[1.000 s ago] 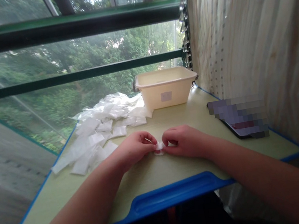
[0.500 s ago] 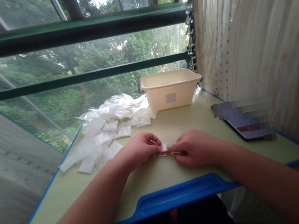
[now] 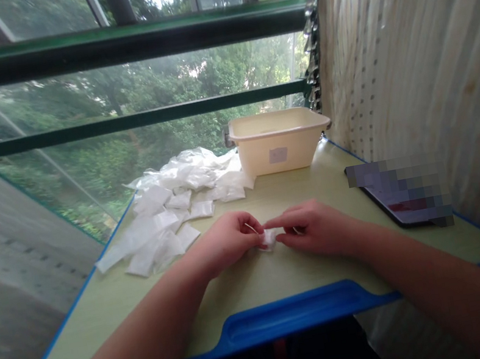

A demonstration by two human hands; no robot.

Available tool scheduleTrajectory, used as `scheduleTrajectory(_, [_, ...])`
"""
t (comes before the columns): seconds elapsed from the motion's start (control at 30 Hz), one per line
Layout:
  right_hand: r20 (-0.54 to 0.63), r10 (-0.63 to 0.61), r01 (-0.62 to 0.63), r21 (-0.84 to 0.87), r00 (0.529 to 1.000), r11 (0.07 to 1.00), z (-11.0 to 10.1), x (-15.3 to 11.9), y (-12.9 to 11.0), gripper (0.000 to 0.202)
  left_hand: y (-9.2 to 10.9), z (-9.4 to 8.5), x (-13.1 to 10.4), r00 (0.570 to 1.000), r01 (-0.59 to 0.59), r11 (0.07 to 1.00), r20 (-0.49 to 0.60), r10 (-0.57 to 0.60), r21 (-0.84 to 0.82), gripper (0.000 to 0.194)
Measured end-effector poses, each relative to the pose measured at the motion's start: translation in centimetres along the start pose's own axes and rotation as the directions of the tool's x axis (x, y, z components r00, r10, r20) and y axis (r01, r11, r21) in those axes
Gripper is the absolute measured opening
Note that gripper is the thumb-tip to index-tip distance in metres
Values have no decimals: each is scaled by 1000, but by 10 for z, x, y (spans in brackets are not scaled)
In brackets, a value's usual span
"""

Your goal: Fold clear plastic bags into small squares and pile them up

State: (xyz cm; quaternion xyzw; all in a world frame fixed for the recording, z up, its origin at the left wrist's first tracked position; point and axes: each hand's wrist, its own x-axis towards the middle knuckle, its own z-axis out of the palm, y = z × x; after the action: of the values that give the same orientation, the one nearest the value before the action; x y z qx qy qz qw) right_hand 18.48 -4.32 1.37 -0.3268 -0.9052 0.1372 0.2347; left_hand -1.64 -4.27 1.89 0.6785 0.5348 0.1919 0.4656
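My left hand [image 3: 234, 237] pinches a small white translucent packet [image 3: 270, 241] low over the middle of the table. Thumb and bent forefinger are closed on the packet's left side. My right hand [image 3: 316, 228] is at the packet's right side, index finger stretched out toward my left fingertips and thumb apart below it, close to the packet's edge. Whether the thumb touches the packet, I cannot tell. Its other fingers are curled under. To the left spreads a pile of similar white translucent packets [image 3: 188, 179], some flat and some crumpled.
A cream plastic bin [image 3: 258, 154] with a small label stands at the back of the table [image 3: 94, 329], beside the pile. A dark phone [image 3: 392, 202], partly blurred out, lies on the right. The table has a blue edge with a shallow blue tray [image 3: 296, 313] in front.
My right index finger has lifted off the packet and reached left toward my left fingertips, with the thumb now apart from it. The packet lies more spread out. The view has shifted slightly.
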Motion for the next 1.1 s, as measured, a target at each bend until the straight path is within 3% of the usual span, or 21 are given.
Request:
scheduleTrajectory(0.13, [93,-82,81,19,992,997,5,1,3,23,5,2,-3,1000,8,997,-29,-6,78,46])
scheduleTrajectory(0.23, [102,-110,113,-23,989,993,5,0,3,24,9,4,-9,995,-89,968,-11,94,236,34])
scheduleTrajectory(0.37, [131,-109,119,-79,985,990,4,-1,0,23,13,8,-20,942,-272,740,15,334,616,24])
scheduleTrajectory(0.43, [145,-102,116,-92,984,989,4,-1,-2,23,13,8,-24,932,-279,675,25,360,683,26])
scheduleTrajectory(0.7, [135,-85,97,-84,987,992,7,1,-2,27,11,-3,-15,981,-128,864,-67,183,487,23])
scheduleTrajectory(0.87, [113,-80,89,-77,990,993,9,1,0,27,7,-8,-7,1000,-7,968,-9,10,249,24])
scheduleTrajectory(1.0, [114,-75,83,-67,991,994,11,2,2,26,5,-11,-6,998,-58,944,-7,64,326,26])
scheduleTrajectory(1.1, [115,-62,69,-60,991,996,11,3,2,26,5,-12,-9,976,-174,852,-27,215,494,25])
